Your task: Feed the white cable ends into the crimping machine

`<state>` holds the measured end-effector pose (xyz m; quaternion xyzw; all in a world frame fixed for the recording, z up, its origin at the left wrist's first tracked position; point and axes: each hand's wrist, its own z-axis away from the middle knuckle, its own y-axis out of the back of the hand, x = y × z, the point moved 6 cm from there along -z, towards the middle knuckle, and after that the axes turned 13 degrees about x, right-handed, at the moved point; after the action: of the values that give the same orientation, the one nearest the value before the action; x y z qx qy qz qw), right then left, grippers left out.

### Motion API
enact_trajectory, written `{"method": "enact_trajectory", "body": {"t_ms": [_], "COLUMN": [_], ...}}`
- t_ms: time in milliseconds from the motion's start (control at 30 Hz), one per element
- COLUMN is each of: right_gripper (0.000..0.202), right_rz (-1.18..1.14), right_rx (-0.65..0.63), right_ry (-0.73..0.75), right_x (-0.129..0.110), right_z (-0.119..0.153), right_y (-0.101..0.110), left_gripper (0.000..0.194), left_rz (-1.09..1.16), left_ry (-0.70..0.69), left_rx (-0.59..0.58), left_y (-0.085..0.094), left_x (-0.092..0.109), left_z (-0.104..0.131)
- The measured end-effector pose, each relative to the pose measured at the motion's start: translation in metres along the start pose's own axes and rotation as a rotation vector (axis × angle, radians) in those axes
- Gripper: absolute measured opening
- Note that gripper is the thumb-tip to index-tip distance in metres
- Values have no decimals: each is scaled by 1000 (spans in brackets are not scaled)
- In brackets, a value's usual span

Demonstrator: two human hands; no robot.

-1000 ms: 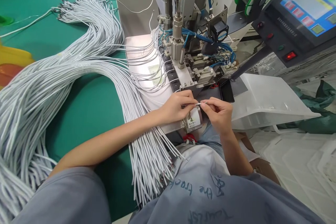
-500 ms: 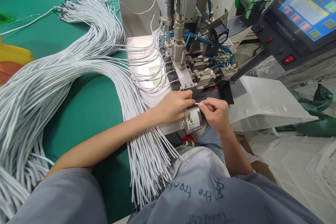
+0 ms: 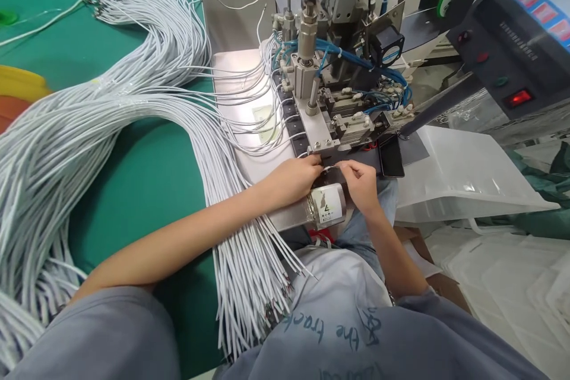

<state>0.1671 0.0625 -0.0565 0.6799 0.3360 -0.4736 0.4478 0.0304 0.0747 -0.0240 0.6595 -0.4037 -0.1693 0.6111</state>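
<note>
A thin, white, slightly curved cable (image 3: pixel 330 167) shows at the near edge of the machine (image 3: pixel 305 78), pinched in the right hand (image 3: pixel 361 185); whether the left hand (image 3: pixel 294 179) grips it too, I can't tell.

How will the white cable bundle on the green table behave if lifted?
Likely floppy: the white cable bundle curves in sweeping bends across the green table. Probably heavy overall, given its many strands. The loose ends may splay, since they fan out beside the shirt.
</note>
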Motion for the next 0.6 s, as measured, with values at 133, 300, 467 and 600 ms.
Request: {"method": "enact_trajectory", "body": {"t_ms": [133,300,467,600], "right_gripper": [21,23,24,24], "right_rz": [-32,-124,-140,-102], "right_rx": [-116,-177,-231,-271], "right_ry": [-122,-153,-167,-158], "right_x": [25,30,30,32], "right_z": [-4,1,0,-2], "right_y": [-11,-23,-27,-27], "left_gripper": [26,29,36,36], "left_rz": [-148,-177,-163,-154], "left_ry": [-28,-37,-25,-63], "left_rx": [-108,-130,-94,-104], "left_y": [-6,-6,-5,-6], "left_x": [1,4,4,5], "left_z": [1,1,3,4]}}
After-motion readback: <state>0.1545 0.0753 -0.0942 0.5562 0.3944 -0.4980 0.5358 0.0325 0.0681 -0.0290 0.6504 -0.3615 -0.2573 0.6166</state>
